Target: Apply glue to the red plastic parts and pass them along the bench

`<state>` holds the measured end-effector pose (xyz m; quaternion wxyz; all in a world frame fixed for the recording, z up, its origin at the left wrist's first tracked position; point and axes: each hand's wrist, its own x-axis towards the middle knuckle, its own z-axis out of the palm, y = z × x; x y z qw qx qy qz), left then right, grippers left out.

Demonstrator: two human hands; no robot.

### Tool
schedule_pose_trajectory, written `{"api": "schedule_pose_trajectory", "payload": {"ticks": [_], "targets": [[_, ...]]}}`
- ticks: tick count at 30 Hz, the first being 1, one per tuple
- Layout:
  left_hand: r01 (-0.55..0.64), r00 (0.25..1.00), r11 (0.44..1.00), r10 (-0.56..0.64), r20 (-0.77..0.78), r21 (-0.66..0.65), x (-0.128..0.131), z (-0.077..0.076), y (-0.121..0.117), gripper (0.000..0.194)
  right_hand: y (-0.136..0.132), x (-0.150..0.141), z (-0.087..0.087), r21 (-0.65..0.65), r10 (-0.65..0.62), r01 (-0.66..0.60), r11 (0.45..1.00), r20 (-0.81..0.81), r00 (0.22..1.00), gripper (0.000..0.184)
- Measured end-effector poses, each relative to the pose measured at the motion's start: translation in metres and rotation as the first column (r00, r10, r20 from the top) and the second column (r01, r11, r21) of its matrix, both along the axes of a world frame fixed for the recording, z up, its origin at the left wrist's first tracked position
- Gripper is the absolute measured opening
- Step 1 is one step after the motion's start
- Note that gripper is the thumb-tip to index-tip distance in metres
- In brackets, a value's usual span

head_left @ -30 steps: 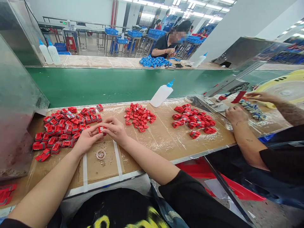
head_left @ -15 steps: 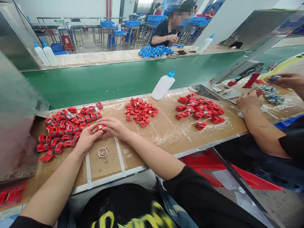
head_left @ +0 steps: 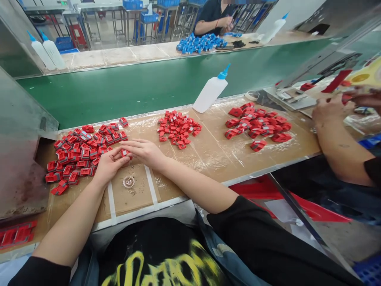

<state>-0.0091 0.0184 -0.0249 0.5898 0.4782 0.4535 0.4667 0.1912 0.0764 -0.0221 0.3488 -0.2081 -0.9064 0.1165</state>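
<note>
Between my two hands is a small red plastic part (head_left: 125,153) with a pale square on its face. My left hand (head_left: 107,165) pinches it from the left with thumb and fingers. From the right, the fingers of my right hand (head_left: 145,153) reach over its top and close against it. Just beyond my left hand spreads a large pile of red parts with grey edges (head_left: 76,155). A small clear round dish (head_left: 129,181) lies on the brown work surface (head_left: 133,202) below the hands.
Beyond my right hand lies a heap of small red pieces (head_left: 178,129); larger red parts (head_left: 258,121) sit farther right. A white bottle with blue nozzle (head_left: 210,93) stands tilted near the green belt (head_left: 127,95). A co-worker's arms (head_left: 342,135) are at the right, beside a metal fixture (head_left: 294,97).
My view has tipped downward, so the table appears higher in the picture. Both hands still hold the red part. The co-worker's hands at the right have come together around a red piece.
</note>
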Motion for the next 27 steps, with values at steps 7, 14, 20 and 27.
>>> {"api": "schedule_pose_trajectory", "payload": {"ticks": [7,14,20,27], "targets": [[-0.018,1.0,1.0,0.017,0.013,0.02,-0.002,0.003,0.004,0.053,-0.011,-0.004,0.011,-0.1,0.146,-0.146,0.984,-0.007,0.989,0.053],[-0.059,0.99,0.993,0.072,-0.123,0.101,0.008,0.014,0.0,0.06,-0.009,-0.003,0.013,-0.405,0.164,-0.237,0.883,-0.207,0.965,0.081],[-0.132,0.971,0.969,0.169,-0.168,0.21,0.015,0.015,-0.001,0.046,-0.002,-0.005,0.01,-0.402,0.215,-0.309,0.862,-0.263,0.941,0.058],[-0.041,0.976,0.98,0.081,-0.204,0.194,0.022,0.034,-0.006,0.044,-0.002,0.014,0.035,-0.176,0.277,-0.306,0.936,-0.171,0.946,0.046]]}}
